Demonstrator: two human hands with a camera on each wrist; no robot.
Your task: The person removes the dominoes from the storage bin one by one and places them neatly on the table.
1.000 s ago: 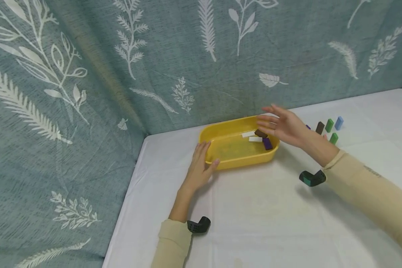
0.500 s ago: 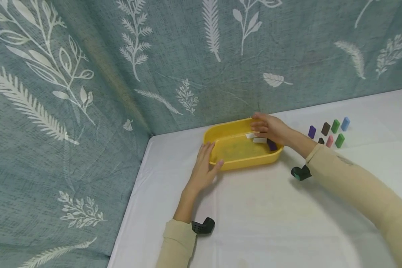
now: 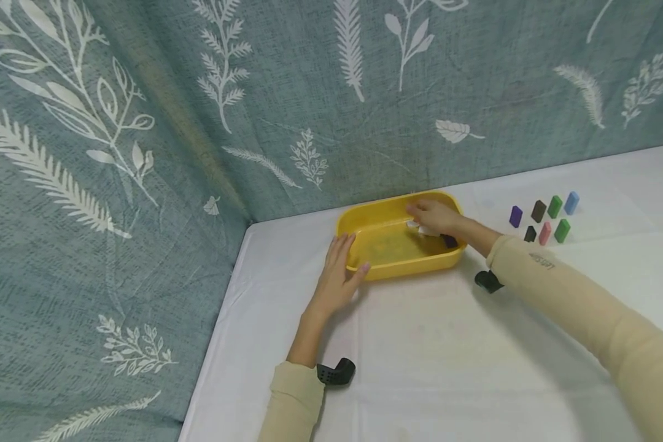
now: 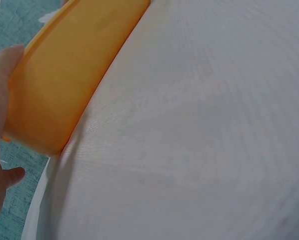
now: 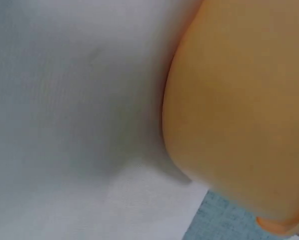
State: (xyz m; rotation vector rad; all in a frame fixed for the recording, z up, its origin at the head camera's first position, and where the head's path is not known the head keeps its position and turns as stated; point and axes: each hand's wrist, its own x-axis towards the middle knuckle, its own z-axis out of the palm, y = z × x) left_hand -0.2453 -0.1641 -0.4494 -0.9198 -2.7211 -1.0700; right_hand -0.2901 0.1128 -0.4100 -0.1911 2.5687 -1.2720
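A shallow yellow tray (image 3: 403,267) stands on the white cloth. My left hand (image 3: 334,279) rests at its left end, fingers lying along the left rim and thumb at the near rim. In the left wrist view the thumb (image 4: 9,57) touches the tray's outer wall. My right hand (image 3: 436,216) reaches over the right end into the tray, fingertips pointing down by the far wall. Under it show white blocks (image 3: 428,231) and a dark purple block (image 3: 450,241). The brown block is hidden beneath the hand; I cannot tell whether the fingers grip it.
Right of the tray several small blocks stand on the cloth: purple (image 3: 515,216), brown (image 3: 538,211), light blue (image 3: 571,202), black (image 3: 530,234), pink (image 3: 545,233) and two green ones (image 3: 562,231). A leaf-patterned teal curtain (image 3: 287,110) hangs behind and at the left.
My right hand has come down and leftward from above the tray's right end into it, covering the brown block. The left hand keeps its place at the tray.
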